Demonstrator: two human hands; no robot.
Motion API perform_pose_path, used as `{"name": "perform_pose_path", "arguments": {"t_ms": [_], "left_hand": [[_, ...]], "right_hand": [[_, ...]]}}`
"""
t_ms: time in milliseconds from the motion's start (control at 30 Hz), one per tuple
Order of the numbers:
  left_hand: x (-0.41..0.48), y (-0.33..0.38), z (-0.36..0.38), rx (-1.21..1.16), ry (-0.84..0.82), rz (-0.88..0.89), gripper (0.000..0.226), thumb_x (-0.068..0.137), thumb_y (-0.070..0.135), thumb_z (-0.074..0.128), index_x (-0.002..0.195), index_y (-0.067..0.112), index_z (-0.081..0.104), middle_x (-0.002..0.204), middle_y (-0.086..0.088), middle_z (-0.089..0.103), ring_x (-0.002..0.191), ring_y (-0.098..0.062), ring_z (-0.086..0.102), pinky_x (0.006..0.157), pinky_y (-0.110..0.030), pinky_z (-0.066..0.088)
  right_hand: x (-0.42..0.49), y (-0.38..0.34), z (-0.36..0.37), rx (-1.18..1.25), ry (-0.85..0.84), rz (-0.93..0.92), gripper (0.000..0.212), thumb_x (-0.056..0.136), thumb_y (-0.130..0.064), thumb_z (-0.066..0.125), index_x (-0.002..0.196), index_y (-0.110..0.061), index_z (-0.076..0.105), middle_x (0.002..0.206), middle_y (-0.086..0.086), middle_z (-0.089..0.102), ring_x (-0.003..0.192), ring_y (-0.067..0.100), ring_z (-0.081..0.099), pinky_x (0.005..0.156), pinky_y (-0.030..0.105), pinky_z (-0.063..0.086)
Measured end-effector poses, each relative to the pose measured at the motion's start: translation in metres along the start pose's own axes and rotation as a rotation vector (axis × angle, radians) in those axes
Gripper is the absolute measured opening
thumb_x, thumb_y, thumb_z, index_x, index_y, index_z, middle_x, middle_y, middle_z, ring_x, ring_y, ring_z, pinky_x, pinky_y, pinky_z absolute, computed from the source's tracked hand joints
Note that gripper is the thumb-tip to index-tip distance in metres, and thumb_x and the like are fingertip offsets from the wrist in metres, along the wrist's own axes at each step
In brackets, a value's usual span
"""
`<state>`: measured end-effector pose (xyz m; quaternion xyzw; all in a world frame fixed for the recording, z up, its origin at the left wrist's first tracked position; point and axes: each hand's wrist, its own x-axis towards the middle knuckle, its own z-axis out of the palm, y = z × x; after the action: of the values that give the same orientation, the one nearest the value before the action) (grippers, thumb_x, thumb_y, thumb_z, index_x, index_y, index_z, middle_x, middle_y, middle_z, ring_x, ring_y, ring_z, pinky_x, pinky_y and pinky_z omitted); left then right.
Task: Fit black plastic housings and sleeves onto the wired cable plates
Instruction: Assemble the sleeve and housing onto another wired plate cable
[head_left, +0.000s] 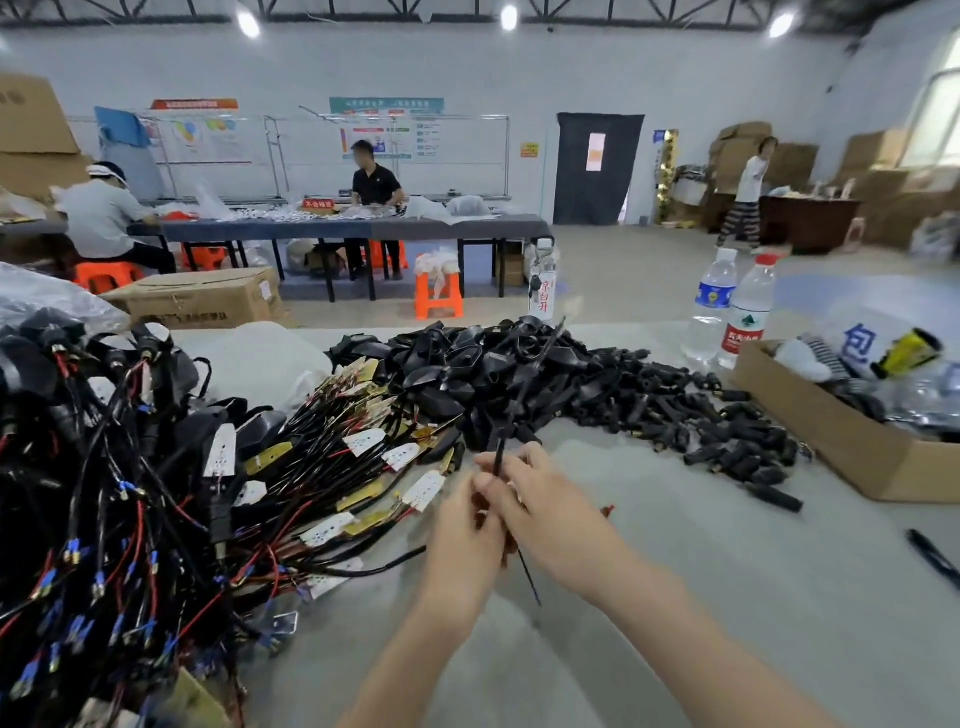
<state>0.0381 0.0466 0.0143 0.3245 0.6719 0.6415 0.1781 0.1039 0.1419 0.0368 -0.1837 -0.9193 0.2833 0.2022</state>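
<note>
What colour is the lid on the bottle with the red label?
Red. The lid shows best in the head view.

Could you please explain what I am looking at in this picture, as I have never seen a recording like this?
There is no machine here: a person works with bare hands, and the single picture comes from a camera worn on their head, looking forward and down. The left hand and right hand together grip a thin black cable. On the grey table lie a tangle of wired plates, a heap of black housings and small black sleeves. A cardboard box and water bottles stand at the right.
</note>
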Motion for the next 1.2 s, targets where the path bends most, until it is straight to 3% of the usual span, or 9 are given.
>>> {"name": "perform_pose_path", "arguments": {"t_ms": [133,333,533,767,867,933,1000,1133,1200], "left_hand": [[0.008,-0.017,0.007,-0.361,0.089,-0.179,0.017,0.104,0.01,0.047,0.101,0.008,0.064,0.069,-0.006,0.063,0.053,-0.012,0.053,0.047,-0.021,0.043],[0.019,-0.037,-0.006,-0.817,0.179,-0.258,0.019,0.087,0.023,0.063,0.103,0.012,0.067,0.08,-0.003,0.065,0.059,-0.012,0.058,0.055,-0.023,0.053],[0.025,-0.031,-0.013,-0.865,0.161,-0.254,0.015,0.085,0.028,0.066,0.091,0.022,0.079,0.091,0.0,0.071,0.078,-0.011,0.07,0.071,-0.025,0.059],[0.028,-0.032,-0.01,-0.843,0.148,-0.232,0.017,0.08,0.02,0.063,0.082,0.022,0.08,0.079,-0.002,0.072,0.071,-0.01,0.07,0.065,-0.025,0.06],[0.027,-0.032,-0.007,-0.841,0.09,-0.22,0.013,0.072,0.028,0.076,0.083,0.022,0.079,0.074,0.002,0.067,0.07,-0.011,0.066,0.062,-0.023,0.057],[0.028,-0.032,-0.008,-0.87,0.046,-0.219,0.041,0.05,0.037,0.096,0.084,0.022,0.079,0.073,0.003,0.067,0.068,-0.011,0.066,0.06,-0.024,0.056],[0.029,-0.033,-0.007,-0.889,0.081,-0.227,0.057,0.031,0.042,0.101,0.08,0.022,0.08,0.071,0.003,0.068,0.063,-0.01,0.067,0.057,-0.024,0.056],[0.032,-0.034,-0.006,-0.926,0.122,-0.248,0.013,0.065,0.036,0.076,0.071,0.024,0.079,0.068,0.005,0.068,0.057,-0.008,0.066,0.053,-0.024,0.055],[0.033,-0.037,-0.007,-0.914,0.133,-0.263,0.014,0.071,0.032,0.066,0.07,0.025,0.078,0.069,0.006,0.068,0.058,-0.007,0.065,0.054,-0.023,0.056]], "right_hand": [[-0.002,0.033,0.003,-0.019,-0.058,-0.019,0.034,0.104,-0.047,0.036,0.133,-0.038,0.05,0.125,-0.017,0.051,0.105,0.01,0.059,0.092,0.032,0.046],[0.007,0.119,-0.016,-0.138,0.271,0.214,0.03,0.103,-0.023,0.042,0.127,-0.025,0.06,0.124,-0.004,0.057,0.114,0.017,0.053,0.096,0.032,0.043],[0.026,0.158,-0.031,-0.287,0.249,0.341,0.036,0.1,-0.02,0.042,0.134,-0.02,0.055,0.134,0.005,0.05,0.124,0.028,0.046,0.107,0.039,0.035],[0.075,0.122,0.003,-0.046,0.223,0.242,0.033,0.102,-0.024,0.043,0.133,-0.02,0.055,0.13,0.005,0.052,0.118,0.024,0.052,0.101,0.036,0.039],[0.092,0.107,0.023,0.072,0.187,0.25,0.034,0.1,-0.034,0.048,0.13,-0.023,0.056,0.126,0.002,0.054,0.113,0.02,0.057,0.101,0.035,0.042],[0.1,0.099,0.037,0.131,0.186,0.255,0.038,0.095,-0.043,0.055,0.128,-0.026,0.057,0.121,-0.003,0.055,0.109,0.015,0.058,0.097,0.031,0.044],[0.107,0.092,0.048,0.13,0.178,0.278,0.046,0.089,-0.051,0.061,0.128,-0.027,0.057,0.118,-0.006,0.056,0.107,0.013,0.057,0.095,0.032,0.046],[0.12,0.089,0.054,0.037,0.17,0.351,0.05,0.088,-0.053,0.061,0.129,-0.026,0.054,0.115,-0.005,0.062,0.109,0.017,0.058,0.093,0.037,0.047],[0.123,0.089,0.054,0.008,0.151,0.379,0.043,0.091,-0.048,0.058,0.126,-0.024,0.055,0.11,-0.004,0.068,0.111,0.022,0.058,0.095,0.04,0.046]]}}
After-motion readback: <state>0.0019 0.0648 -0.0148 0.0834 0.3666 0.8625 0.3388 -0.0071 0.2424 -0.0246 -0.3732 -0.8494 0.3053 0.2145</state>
